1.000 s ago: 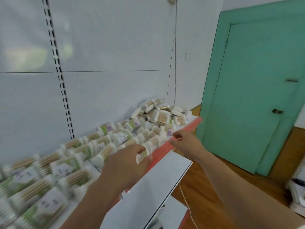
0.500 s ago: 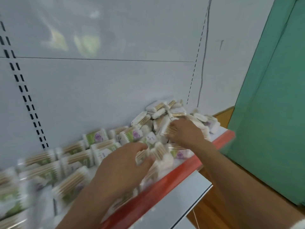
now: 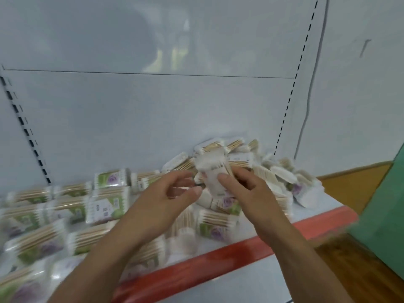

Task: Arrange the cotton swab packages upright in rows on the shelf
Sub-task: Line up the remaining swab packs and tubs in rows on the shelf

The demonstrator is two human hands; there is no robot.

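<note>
Presently the right hand (image 3: 247, 193) grips a swab package (image 3: 213, 169), left hand (image 3: 166, 200) loosely curled just beside.

Two bare hands and forearms of one person, seen from above.
The left hand (image 3: 166, 200) and right hand (image 3: 247, 193) are uncovered. So are the left forearm (image 3: 105, 254) and right forearm (image 3: 301, 254), bare all the way to the lower edge of the view. The fingers (image 3: 228, 186) are slim, with short trimmed nails. Knuckle creases and faint tendon lines mark the backs of both hands. Blur softens their outlines.
</note>
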